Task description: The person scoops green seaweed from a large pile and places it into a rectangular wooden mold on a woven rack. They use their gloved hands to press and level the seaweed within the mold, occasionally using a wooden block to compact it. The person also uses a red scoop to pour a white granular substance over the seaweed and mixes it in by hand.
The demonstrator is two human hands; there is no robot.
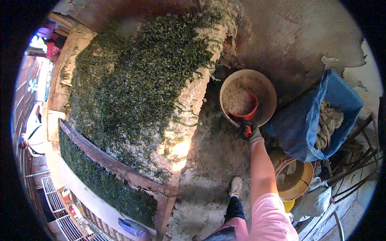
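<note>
My right hand (pixel 254 134), in a dark glove with a grey cuff, is shut on the dark handle of a red scoop (pixel 252 109). The scoop sits inside a round, pale-rimmed bucket (pixel 269 90) of grey-brown matter; whether this is powder or murky liquid I cannot tell. A blurred, blue and lavender gloved shape (pixel 132 228) at the lower left appears to be my left hand, beside a pale board. Its fingers do not show clearly. Left of the bucket spreads a bed of dark green, leafy-looking matter (pixel 135 69).
A blue sack (pixel 313 132) holding crumpled cloth stands right of the bucket. Below it are a yellowish bucket (pixel 297 180), a white plastic bag (pixel 316 198) and metal bars (pixel 355 168). A wooden divider (pixel 111 159) crosses the green bed. A person (pixel 31 137) is at the far left.
</note>
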